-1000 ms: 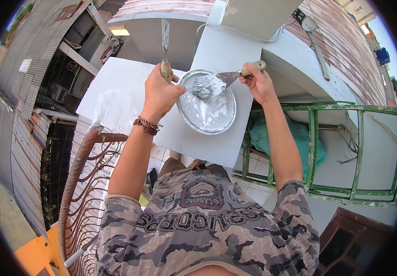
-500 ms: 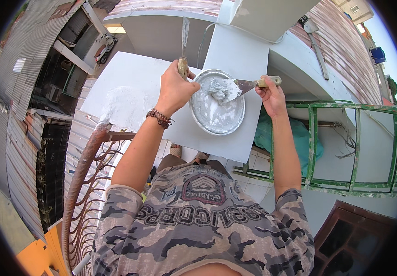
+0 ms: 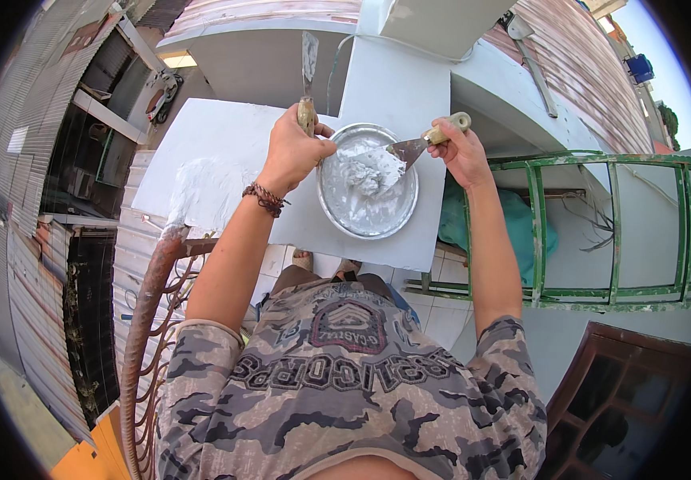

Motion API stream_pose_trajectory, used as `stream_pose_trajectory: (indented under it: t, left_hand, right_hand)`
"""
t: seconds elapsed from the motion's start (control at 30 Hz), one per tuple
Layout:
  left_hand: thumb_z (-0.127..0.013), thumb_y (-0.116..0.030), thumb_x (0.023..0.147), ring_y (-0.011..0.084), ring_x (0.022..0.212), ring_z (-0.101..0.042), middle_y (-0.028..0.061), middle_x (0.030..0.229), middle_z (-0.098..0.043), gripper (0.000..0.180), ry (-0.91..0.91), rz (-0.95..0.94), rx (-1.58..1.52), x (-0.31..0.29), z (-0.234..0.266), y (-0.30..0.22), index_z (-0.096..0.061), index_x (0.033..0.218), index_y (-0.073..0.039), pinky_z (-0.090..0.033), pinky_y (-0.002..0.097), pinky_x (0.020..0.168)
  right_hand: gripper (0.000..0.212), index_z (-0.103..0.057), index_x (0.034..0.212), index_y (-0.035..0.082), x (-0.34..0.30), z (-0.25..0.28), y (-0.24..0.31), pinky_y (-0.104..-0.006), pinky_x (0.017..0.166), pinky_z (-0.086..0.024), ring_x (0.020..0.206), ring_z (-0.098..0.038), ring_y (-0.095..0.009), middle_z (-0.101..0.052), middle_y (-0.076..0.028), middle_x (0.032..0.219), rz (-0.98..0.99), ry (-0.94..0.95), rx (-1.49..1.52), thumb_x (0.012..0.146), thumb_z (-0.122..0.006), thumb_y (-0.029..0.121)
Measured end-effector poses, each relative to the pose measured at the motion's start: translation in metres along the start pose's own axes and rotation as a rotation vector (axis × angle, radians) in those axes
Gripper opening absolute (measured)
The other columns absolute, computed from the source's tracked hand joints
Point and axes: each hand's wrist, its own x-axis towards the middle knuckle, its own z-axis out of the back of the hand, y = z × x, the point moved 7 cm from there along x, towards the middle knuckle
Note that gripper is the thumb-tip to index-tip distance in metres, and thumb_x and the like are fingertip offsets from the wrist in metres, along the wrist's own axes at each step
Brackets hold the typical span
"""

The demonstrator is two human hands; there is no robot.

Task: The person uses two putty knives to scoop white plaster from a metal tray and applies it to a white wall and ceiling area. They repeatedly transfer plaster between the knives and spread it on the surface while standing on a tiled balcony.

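Observation:
A round pale bucket lid (image 3: pixel 411 210), smeared with wet white filler, rests over the white slab in front of me. On it sits a lump of filler (image 3: pixel 371 174). My right hand (image 3: pixel 464 152) grips the handle of a putty knife (image 3: pixel 411 150), whose blade reaches into the lump. My left hand (image 3: pixel 293 148) is closed round the handle of a second, narrow putty knife (image 3: pixel 308 68), its white-coated blade pointing up and away. The thumb of that hand lies at the lid's left rim. Fingertips under the lid are hidden.
A flat white slab (image 3: pixel 201 128) lies beneath, wet filler on its left part. A rusty railing (image 3: pixel 147 312) runs at lower left. On the right lies a green metal ladder-like frame (image 3: pixel 533 228) over a teal sheet (image 3: pixel 513 224). A long-handled tool (image 3: pixel 533 68) rests on the far-right roof edge.
The right putty knife and its filler have moved left and slightly down over the lid, with more of the lump lying toward the lid's middle. The whole view has shifted a little.

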Motion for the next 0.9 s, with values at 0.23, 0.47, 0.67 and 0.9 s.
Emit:
stream_pose_trajectory:
  t: [0.23, 0.47, 0.67, 0.9]
  left_hand:
    - [-0.069, 0.005, 0.064, 0.0118, 0.070, -0.058, 0.0099, 0.088, -0.063, 0.035, -0.074, -0.022, 0.015, -0.001, -0.002, 0.009, -0.050, 0.093, 0.001, -0.050, 0.0261, 0.063]
    - [-0.069, 0.001, 0.065, 0.0114, 0.068, -0.058, 0.0094, 0.087, -0.065, 0.038, -0.056, -0.086, 0.112, 0.007, -0.006, 0.007, -0.053, 0.100, 0.002, -0.049, 0.0272, 0.063]
    - [-0.070, -0.002, 0.064, 0.0116, 0.069, -0.058, 0.0081, 0.086, -0.065, 0.037, -0.023, -0.160, 0.194, 0.012, -0.011, 0.002, -0.053, 0.097, 0.001, -0.049, 0.0274, 0.063]
    - [-0.071, -0.002, 0.064, 0.0137, 0.072, -0.059, 0.0088, 0.085, -0.065, 0.036, 0.007, -0.100, 0.211, 0.015, -0.018, 0.005, -0.053, 0.095, 0.000, -0.050, 0.0280, 0.066]
  right_hand:
    - [0.024, -0.059, 0.106, 0.001, -0.062, 0.046, -0.034, -0.0260, 0.062, -0.053, 0.070, -0.063, -0.017, -0.067, -0.013, 0.089, 0.136, -0.282, 0.105, 0.095, -0.060, 0.022]
    - [0.024, -0.059, 0.103, -0.001, -0.065, 0.045, -0.034, -0.0296, 0.064, -0.053, 0.070, -0.064, -0.019, -0.065, -0.013, 0.087, 0.151, -0.296, 0.142, 0.093, -0.062, 0.021]
    - [0.024, -0.059, 0.104, 0.000, -0.046, 0.025, -0.035, -0.0300, 0.064, -0.054, 0.072, -0.064, -0.019, -0.065, -0.011, 0.089, 0.152, -0.268, 0.190, 0.093, -0.063, 0.021]
    - [0.025, -0.058, 0.104, -0.002, -0.035, 0.009, -0.020, -0.0300, 0.066, -0.053, 0.074, -0.064, -0.020, -0.065, -0.013, 0.090, 0.182, -0.178, 0.058, 0.094, -0.062, 0.021]
